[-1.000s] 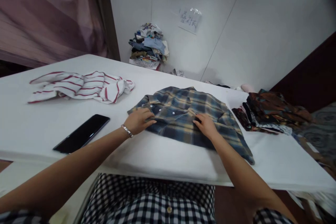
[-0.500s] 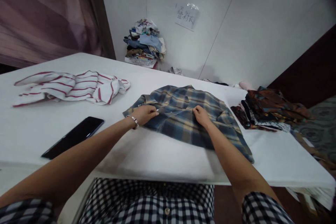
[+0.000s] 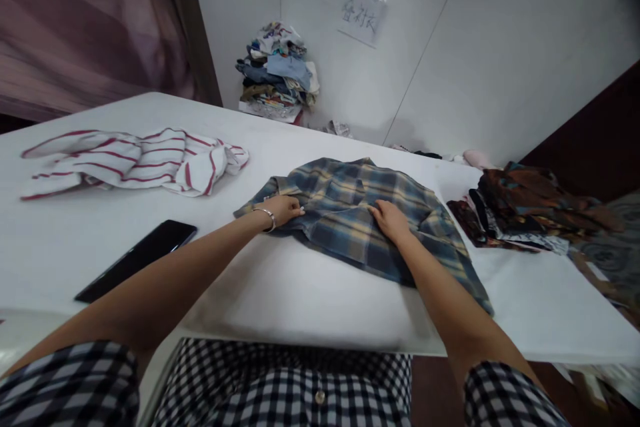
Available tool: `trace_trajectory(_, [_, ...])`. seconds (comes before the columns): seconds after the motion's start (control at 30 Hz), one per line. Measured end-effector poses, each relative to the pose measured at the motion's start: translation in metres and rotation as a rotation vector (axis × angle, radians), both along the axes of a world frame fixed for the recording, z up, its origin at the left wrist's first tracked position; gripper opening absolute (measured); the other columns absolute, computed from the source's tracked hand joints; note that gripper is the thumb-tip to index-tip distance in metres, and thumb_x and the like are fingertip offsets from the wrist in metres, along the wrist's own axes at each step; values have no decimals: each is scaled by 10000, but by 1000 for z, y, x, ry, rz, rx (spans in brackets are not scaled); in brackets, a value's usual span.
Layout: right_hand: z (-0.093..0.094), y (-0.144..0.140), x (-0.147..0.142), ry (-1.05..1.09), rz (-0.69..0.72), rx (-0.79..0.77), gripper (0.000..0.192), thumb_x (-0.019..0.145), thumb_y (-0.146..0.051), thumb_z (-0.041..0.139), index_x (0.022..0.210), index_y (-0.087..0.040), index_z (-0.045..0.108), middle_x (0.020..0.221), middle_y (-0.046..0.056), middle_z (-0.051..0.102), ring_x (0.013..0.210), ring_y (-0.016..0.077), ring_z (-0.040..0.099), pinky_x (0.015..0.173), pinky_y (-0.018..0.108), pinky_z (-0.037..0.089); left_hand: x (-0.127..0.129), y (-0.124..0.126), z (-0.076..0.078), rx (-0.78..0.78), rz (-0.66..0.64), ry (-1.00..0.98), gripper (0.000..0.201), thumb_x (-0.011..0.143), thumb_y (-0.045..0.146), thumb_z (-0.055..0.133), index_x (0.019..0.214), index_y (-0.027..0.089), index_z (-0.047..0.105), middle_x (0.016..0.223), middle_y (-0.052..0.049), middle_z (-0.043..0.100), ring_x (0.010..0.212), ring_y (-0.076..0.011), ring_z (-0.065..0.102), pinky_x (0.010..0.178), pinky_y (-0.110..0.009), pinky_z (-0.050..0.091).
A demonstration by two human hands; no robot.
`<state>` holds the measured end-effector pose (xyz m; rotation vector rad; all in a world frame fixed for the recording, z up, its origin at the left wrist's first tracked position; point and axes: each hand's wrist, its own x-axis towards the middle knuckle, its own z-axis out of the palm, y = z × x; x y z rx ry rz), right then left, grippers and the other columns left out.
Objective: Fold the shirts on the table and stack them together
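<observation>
A blue and yellow plaid shirt (image 3: 350, 207) lies partly folded in the middle of the white table (image 3: 300, 287). My left hand (image 3: 285, 209), a bracelet on its wrist, pinches the shirt's near left edge. My right hand (image 3: 393, 220) grips a fold of the cloth near the shirt's middle. Both arms reach forward over the table's near edge.
A red-and-white striped garment (image 3: 135, 160) lies at the left, a black phone (image 3: 137, 259) nearer me on the left. Dark patterned clothes (image 3: 525, 207) are stacked at the right. A heap of clothes (image 3: 277, 73) sits on the floor by the wall.
Both hands have pushed the shirt's near edge away from me, folding the hem farther up. The view shifted slightly right.
</observation>
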<state>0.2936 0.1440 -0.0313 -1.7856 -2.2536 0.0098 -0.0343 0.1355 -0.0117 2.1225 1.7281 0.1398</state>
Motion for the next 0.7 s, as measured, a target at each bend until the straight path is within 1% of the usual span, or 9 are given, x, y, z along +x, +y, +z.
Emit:
trace_trajectory(0.1, [-3,-29,1,69,223,178,445,941,-401,404,1286,-150,529,1308,155,552,1231,265,477,1018,413,379,-7,-2,-2,11,39,-18,306,809,487,499,826,213,634,845,-40,680,777,-199,608,622,-273,386])
trace_trajectory(0.17, [-9,-49,-2,78,423,135,438,942,-401,409,1319,-202,511,1368,121,514,1299,244,418,1064,441,341,-9,0,-8,21,35,0,313,803,504,511,812,218,637,828,-36,679,770,-199,608,611,-272,381])
trace_trajectory(0.23, [-17,-64,-5,50,539,19,423,946,-400,407,1325,-241,511,1404,100,487,1334,242,383,1070,483,328,-9,5,-12,39,24,35,327,783,530,539,801,220,640,812,-38,676,761,-209,606,609,-278,378])
trace_trajectory(0.3, [-23,-71,-7,38,541,-59,422,947,-404,410,1314,-233,527,1422,108,467,1355,257,356,1064,519,325,-9,7,-13,64,17,61,322,761,527,576,827,219,640,816,-42,674,765,-216,603,616,-282,377])
trace_trajectory(0.37, [-24,-73,-5,72,513,-73,419,949,-400,409,1297,-214,548,1420,121,468,1366,264,339,1065,531,325,-11,4,-8,101,13,62,283,777,477,579,886,222,633,866,-37,674,803,-207,601,649,-278,386])
trace_trajectory(0.47, [-18,-83,2,170,511,-29,382,950,-372,408,1248,-222,595,1381,112,513,1362,258,352,1078,515,329,-22,-15,4,285,-11,43,235,848,419,505,905,224,623,918,-29,663,854,-186,590,707,-273,398])
trace_trajectory(0.57, [-14,-106,18,230,524,22,342,928,-356,458,1197,-236,631,1346,101,546,1343,266,382,1080,510,345,-42,-46,8,463,-143,41,306,887,456,448,819,215,625,846,-38,644,832,-182,581,727,-285,417])
trace_trajectory(0.63, [-15,-123,34,219,526,32,336,904,-347,501,1198,-246,628,1341,102,550,1317,277,415,1065,519,365,-57,-65,4,471,-277,58,293,889,439,458,803,220,634,848,-46,641,846,-187,580,760,-304,435])
trace_trajectory(0.7, [-20,-137,53,186,499,40,344,881,-332,527,1203,-256,622,1325,107,561,1277,284,460,1044,521,388,-69,-77,-4,473,-368,81,214,881,366,486,879,230,651,933,-61,651,910,-206,580,811,-341,449])
